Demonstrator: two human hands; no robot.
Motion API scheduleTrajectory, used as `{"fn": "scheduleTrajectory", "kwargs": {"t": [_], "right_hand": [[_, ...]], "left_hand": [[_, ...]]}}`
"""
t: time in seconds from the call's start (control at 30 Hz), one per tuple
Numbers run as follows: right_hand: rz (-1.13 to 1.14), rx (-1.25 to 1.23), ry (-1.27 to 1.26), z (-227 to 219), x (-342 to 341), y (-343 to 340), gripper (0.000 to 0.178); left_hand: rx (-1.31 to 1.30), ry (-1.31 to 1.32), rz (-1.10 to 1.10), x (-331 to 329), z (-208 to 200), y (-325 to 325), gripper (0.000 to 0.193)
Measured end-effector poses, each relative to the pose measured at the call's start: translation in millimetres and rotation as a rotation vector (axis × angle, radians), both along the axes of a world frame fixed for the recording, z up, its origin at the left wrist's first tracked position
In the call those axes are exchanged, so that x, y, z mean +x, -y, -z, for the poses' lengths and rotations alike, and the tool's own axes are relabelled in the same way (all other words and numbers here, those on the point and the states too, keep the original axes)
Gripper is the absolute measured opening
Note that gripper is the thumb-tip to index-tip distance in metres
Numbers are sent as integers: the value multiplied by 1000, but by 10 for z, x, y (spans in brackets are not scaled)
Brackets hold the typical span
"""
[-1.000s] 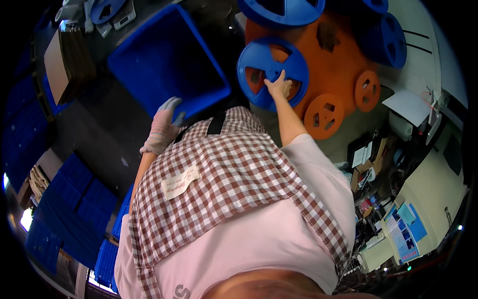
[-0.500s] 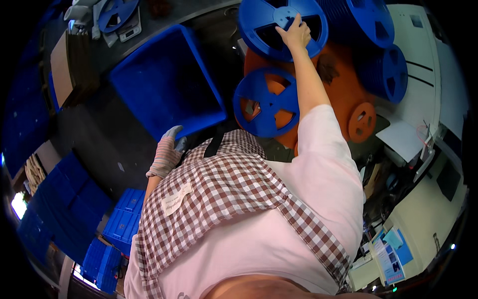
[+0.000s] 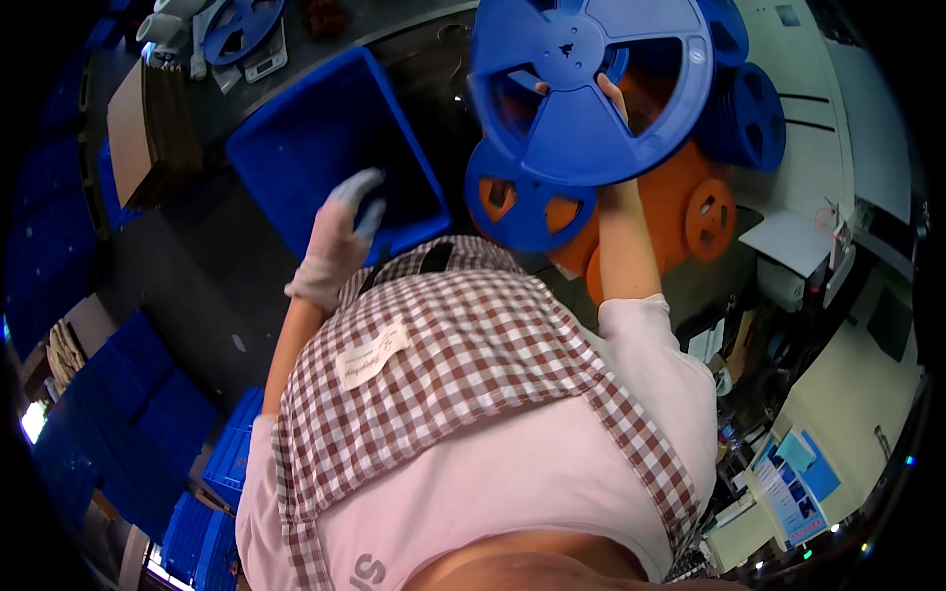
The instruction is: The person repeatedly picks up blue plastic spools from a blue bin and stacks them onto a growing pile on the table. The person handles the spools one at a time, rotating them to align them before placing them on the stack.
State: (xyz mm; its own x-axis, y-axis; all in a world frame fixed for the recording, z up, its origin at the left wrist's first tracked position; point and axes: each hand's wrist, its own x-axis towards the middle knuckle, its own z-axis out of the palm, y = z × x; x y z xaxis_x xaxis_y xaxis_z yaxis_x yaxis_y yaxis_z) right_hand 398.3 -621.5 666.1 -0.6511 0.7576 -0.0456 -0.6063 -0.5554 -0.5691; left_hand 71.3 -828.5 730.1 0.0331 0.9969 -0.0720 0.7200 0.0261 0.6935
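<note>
A large blue plastic reel (image 3: 572,143) with open windows is raised toward me, slightly tilted. My bare right hand (image 3: 612,97) grips it from behind, its fingertips showing through the windows while the palm is hidden. Beneath it, a second blue reel (image 3: 537,225) lies partly covered, over a large orange disc (image 3: 675,197). My left hand (image 3: 340,231), in a pale striped glove with grey fingertips, is held beside the near edge of a deep blue bin (image 3: 408,123). Its thumb and fingers are apart, with nothing between them.
Stacked blue reels (image 3: 757,118) stand at the far right, near a small orange wheel (image 3: 709,219). At the far left are a cardboard stack (image 3: 143,133) and a scale (image 3: 264,64) beside another blue reel (image 3: 239,30). Blue crates (image 3: 192,532) sit at the lower left.
My right hand has gone from lying on the upper reel's face to gripping it from behind, and the reel has come up nearer. My left hand has risen toward the bin's edge.
</note>
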Motion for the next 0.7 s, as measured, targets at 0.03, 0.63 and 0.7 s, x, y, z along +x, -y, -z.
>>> {"fn": "scheduleTrajectory", "kwargs": {"t": [0.03,0.63,0.7], "right_hand": [[-166,-149,-342,96,-21,125,59],[-206,-117,-142,-123,-930,1114,65],[-261,-107,-172,-156,-1067,1126,65]], "left_hand": [[77,7,44,70,-80,-165,41],[1051,-48,70,1004,-703,-1698,55],[1053,-79,30,875,-726,-1707,54]]}}
